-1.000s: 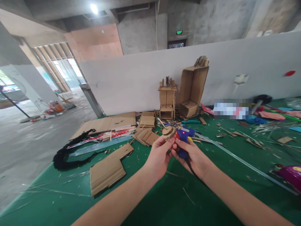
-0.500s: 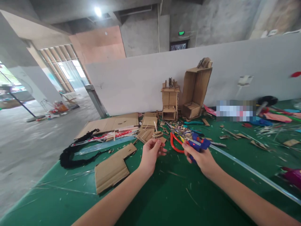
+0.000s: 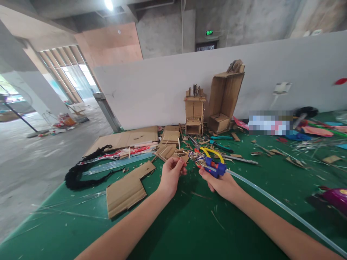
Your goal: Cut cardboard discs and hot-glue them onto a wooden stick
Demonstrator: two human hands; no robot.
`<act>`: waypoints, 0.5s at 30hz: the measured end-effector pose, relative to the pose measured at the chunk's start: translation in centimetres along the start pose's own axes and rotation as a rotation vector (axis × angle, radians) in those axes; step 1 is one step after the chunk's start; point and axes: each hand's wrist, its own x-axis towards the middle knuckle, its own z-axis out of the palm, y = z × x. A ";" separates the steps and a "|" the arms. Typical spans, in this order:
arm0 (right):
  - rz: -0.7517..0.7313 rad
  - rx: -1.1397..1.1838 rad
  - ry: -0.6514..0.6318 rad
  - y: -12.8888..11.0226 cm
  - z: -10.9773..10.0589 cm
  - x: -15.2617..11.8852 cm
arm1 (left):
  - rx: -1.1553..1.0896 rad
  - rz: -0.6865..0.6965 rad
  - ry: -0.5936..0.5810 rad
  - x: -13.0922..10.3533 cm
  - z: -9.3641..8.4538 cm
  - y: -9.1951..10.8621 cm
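Note:
My left hand (image 3: 172, 174) pinches a small round brown piece (image 3: 181, 154) from which a thin pale stick (image 3: 179, 143) stands up. Just to its right, my right hand (image 3: 218, 182) is wrapped round a blue glue gun (image 3: 214, 167), whose front end points left toward the small piece. A long clear glue stick (image 3: 273, 200) runs from the gun's back end to the lower right. Beyond the gun lie yellow-handled pliers (image 3: 214, 153) and a pile of small scraps, partly hidden by the gun.
Two cardboard structures, a small one (image 3: 194, 112) and a taller one (image 3: 227, 97), stand by the white partition (image 3: 149, 90). Cut cardboard (image 3: 130, 189), black fuzzy cord (image 3: 73, 177) and teal-handled pliers (image 3: 221, 146) lie on the green table (image 3: 173, 231).
My right hand has moved left with the glue gun, bringing it nearer the small round piece. The red handles now show less, and yellow ones show beyond the gun. The view has shifted slightly.

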 end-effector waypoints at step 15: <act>0.060 0.042 -0.002 -0.6 0.2 0.0 | 0.000 -0.007 -0.052 0.1 0.0 0.1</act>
